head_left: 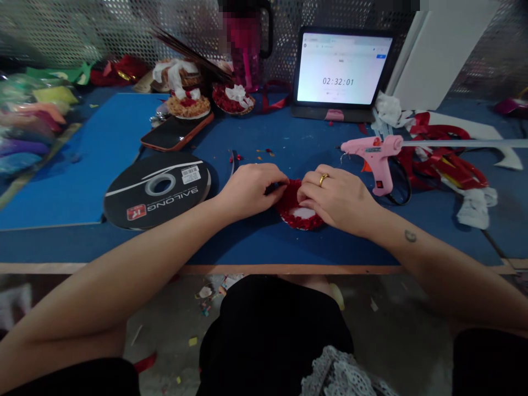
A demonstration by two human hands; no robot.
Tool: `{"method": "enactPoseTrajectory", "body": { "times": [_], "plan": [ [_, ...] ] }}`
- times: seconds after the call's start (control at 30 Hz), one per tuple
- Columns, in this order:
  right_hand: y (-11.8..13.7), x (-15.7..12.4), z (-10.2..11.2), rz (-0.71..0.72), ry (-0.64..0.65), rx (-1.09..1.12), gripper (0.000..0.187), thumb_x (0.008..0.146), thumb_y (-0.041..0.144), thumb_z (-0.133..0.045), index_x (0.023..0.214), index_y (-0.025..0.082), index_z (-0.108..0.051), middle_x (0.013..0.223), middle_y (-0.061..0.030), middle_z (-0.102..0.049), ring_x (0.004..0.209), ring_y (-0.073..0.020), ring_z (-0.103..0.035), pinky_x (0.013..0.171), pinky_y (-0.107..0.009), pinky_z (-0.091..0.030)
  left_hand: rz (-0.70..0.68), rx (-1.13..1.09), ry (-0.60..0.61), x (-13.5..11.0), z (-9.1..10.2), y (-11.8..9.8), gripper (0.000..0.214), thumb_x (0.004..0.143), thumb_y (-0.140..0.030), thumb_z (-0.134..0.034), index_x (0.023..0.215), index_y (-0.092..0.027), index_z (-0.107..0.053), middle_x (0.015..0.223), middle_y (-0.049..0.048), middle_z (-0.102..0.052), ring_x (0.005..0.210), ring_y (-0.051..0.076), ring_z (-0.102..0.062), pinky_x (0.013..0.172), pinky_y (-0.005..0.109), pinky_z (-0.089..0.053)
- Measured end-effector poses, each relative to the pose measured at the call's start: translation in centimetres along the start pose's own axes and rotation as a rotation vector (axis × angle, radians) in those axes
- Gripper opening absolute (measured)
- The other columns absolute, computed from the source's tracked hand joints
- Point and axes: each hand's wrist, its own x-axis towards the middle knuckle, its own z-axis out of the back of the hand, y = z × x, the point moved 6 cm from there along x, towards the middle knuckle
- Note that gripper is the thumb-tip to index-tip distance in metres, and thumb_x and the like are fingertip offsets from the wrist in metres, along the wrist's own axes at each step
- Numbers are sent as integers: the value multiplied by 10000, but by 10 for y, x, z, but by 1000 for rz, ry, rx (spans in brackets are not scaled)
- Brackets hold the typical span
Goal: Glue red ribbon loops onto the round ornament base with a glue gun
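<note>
Between my hands, near the table's front edge, lies a small round piece with a ruffled dark red border (303, 221) and a white middle. My left hand (253, 187) pinches at its upper left edge, thumb and fingertips together. Over its right side bends my right hand (336, 195), with a gold ring on one finger and its fingertips pressed on the red border. What exactly the fingertips hold is partly hidden. A pink glue gun (377, 157) with a long clear glue stick lies right of my right hand. A black ribbon spool (124, 201) lies flat beside my left forearm.
Behind stand a tablet (338, 71) showing a timer and a pink bottle (247, 60). Similar ruffled rounds with white bows (187, 104) sit near a phone (177, 132). Red ribbons (437, 137) tangle at right; bagged coloured materials (33, 118) pile at left. Red scraps dot the blue table (264, 250).
</note>
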Motion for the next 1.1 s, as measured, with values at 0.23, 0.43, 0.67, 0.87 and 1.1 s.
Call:
{"method": "enactPoseTrajectory", "body": {
  "times": [0.23,0.43,0.67,0.87,1.1],
  "plan": [
    [-1,0,-1,1,11,0,142,920,145,-527,853,164,-651,878,-61,-647,805,-206,-505,643,-317,-326,-7,-16,-5,0,0,0,189,865,-190,-551,951,-159,-717,928,33,-736,862,169,-690,743,259,-502],
    [-1,-1,-1,6,7,6,167,940,178,-515,851,166,-655,868,-59,-647,790,-205,-512,649,-320,-324,-6,-13,-15,0,0,1,198,860,-199,-555,964,-172,-722,929,26,-739,869,175,-692,749,267,-511],
    [-9,-3,-1,-93,40,197,102,928,230,-569,908,170,-649,932,-55,-650,839,-200,-538,718,-299,-382,2,-13,3,0,-1,1,194,853,-200,-556,955,-169,-719,926,33,-738,870,179,-691,750,276,-515],
    [-8,-1,-3,-107,47,218,101,927,199,-553,891,176,-643,928,-56,-642,828,-198,-516,720,-304,-382,7,-6,3,0,-1,2,199,852,-198,-549,954,-179,-719,927,27,-739,868,172,-690,749,268,-512],
    [-4,1,-3,-75,55,130,101,922,186,-562,880,169,-652,909,-56,-647,824,-207,-512,708,-320,-368,-10,-16,-1,0,0,0,194,859,-197,-558,964,-169,-719,930,32,-738,865,178,-691,745,275,-513]
  ]
}}
